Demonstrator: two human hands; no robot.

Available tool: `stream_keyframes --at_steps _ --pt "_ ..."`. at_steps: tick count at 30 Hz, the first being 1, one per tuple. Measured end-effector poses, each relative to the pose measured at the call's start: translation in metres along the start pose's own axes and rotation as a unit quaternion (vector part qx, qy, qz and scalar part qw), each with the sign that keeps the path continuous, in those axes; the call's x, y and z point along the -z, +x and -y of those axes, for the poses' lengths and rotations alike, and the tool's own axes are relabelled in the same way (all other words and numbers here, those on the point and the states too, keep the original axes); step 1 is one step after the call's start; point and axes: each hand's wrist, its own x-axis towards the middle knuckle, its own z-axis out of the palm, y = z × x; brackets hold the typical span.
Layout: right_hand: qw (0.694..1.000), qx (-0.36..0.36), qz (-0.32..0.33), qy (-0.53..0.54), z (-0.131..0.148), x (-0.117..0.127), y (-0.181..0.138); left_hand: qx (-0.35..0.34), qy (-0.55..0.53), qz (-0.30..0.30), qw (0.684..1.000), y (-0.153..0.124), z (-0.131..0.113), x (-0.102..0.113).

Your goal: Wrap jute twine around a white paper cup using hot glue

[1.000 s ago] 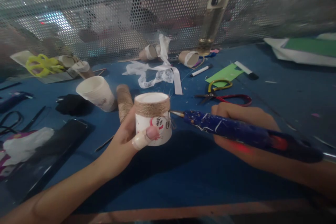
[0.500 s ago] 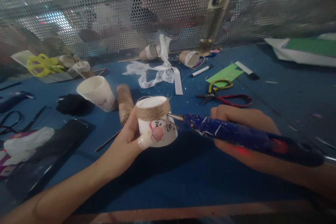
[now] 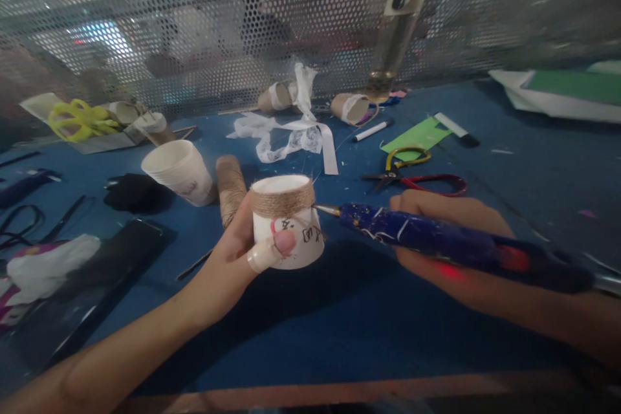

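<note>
My left hand is closed around a white paper cup, its bandaged thumb pressed on the printed side. Brown twine is wound in several rows around the upper part of the cup, just below the rim. A dark blue glue gun lies in the grip of my right hand. Its metal nozzle points left and sits at the right edge of the twine band; whether it touches I cannot tell. Behind my left hand a roll of twine rests on the blue table.
Stacked paper cups lean at left, near yellow scissors. Red-and-yellow-handled scissors lie beyond my right hand, beside green paper. White lace ribbon and a tall bottle stand toward the perforated metal screen.
The cup has turned a little in my left hand and shifted slightly left and up. The glue gun's nozzle has moved slightly right and up along with my right hand.
</note>
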Motion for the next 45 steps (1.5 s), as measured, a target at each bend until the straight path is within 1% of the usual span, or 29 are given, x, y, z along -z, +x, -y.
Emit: stream_keyframes --at_steps 3,5,9,14,17,21,24,28,33,40,45 --pt "1.000 -0.019 0.002 -0.006 -0.006 0.001 0.002 -0.003 0.004 -0.002 1.000 0.002 0.000 0.002" --pt "1.000 -0.019 -0.006 0.002 -0.009 0.001 0.004 -0.002 0.003 -0.008 1.000 0.003 0.001 0.003" --pt "0.997 -0.006 -0.037 0.074 -0.008 -0.005 0.006 0.009 0.007 0.001 1.000 0.003 0.004 0.004" --pt "0.989 -0.064 -0.039 0.129 0.000 -0.017 0.001 0.000 -0.013 0.018 1.000 0.005 0.009 -0.004" --pt "0.984 -0.051 -0.030 0.167 0.001 -0.024 -0.002 0.009 -0.026 0.023 0.999 0.007 0.010 -0.011" --pt "0.988 -0.032 -0.057 0.141 0.003 -0.029 -0.005 0.021 -0.034 0.034 0.999 0.009 0.010 -0.016" --pt "0.990 -0.034 -0.064 0.124 0.006 -0.029 -0.007 0.014 -0.048 0.039 0.998 0.008 0.010 -0.019" --pt "0.989 -0.037 -0.058 0.134 0.006 -0.029 -0.007 0.006 -0.056 0.042 0.998 0.008 0.010 -0.021" --pt "0.987 -0.021 -0.073 0.141 0.003 -0.031 -0.008 0.013 -0.053 0.044 0.998 0.009 0.009 -0.020" --pt "0.988 -0.023 -0.097 0.122 0.008 -0.031 -0.008 0.030 -0.033 0.053 0.998 0.007 0.007 -0.020" --pt "0.986 -0.013 -0.098 0.135 0.006 -0.032 -0.001 0.035 -0.020 0.037 0.998 0.009 0.006 -0.021"
